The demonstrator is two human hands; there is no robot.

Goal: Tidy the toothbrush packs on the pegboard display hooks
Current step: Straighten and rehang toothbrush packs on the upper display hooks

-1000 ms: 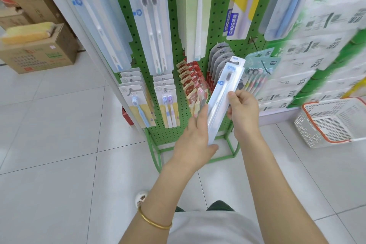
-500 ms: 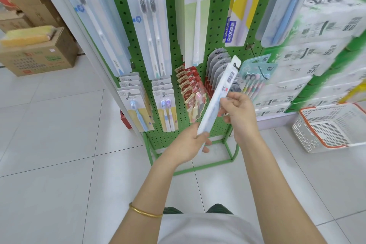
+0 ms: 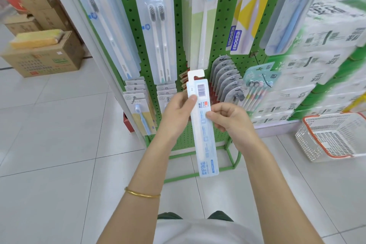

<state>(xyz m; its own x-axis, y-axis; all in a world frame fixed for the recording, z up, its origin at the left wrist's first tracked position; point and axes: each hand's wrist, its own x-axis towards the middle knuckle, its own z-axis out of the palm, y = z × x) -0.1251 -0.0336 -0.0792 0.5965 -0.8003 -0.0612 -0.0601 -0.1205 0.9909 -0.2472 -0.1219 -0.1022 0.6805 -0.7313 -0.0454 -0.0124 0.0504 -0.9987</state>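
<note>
Both forearms reach forward as a person holds a long toothbrush pack [image 3: 204, 134] upright before the green pegboard [image 3: 223, 31], barcode side to the camera, hang tab uppermost. The left hand [image 3: 178, 114] grips its upper left edge, thumb laid across the card; the right hand [image 3: 232, 119] pinches the opposite edge. A gold bangle [image 3: 142, 194] circles the left wrist.

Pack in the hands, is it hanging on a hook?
No, the left hand and right hand hold the pack in the air in front of the pegboard.
</note>
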